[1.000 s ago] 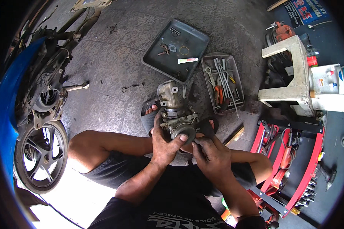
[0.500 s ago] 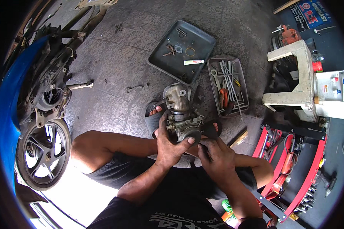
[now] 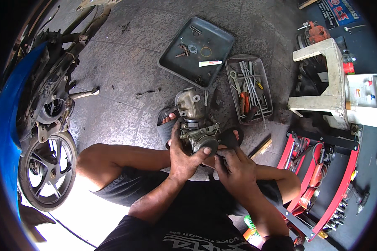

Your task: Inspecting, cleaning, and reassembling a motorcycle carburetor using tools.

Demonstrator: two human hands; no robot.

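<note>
My left hand (image 3: 182,165) is wrapped round a grimy metal carburetor (image 3: 201,131) with a round dark cap on its near end, my thumb pressed on that cap. A pale metal intake pipe (image 3: 187,102) extends from its far end. My right hand (image 3: 236,171) has its fingers closed at the lower right edge of the cap; whatever is between the fingertips is too hidden to name. Both hands are above my crossed legs, between my sandaled feet (image 3: 167,119).
A black tray (image 3: 169,56) holds small parts and a tube; a tool box (image 3: 269,90) lies beside it. A motorbike (image 3: 23,96) with a wheel stands left. A white stool (image 3: 314,102), red tool trolley (image 3: 335,201) and brush (image 3: 262,148) are right.
The view has shifted slightly, so the surroundings sit a little differently. Both hands keep nearly the same grip on the carburetor, with only small finger movement of my right hand.
</note>
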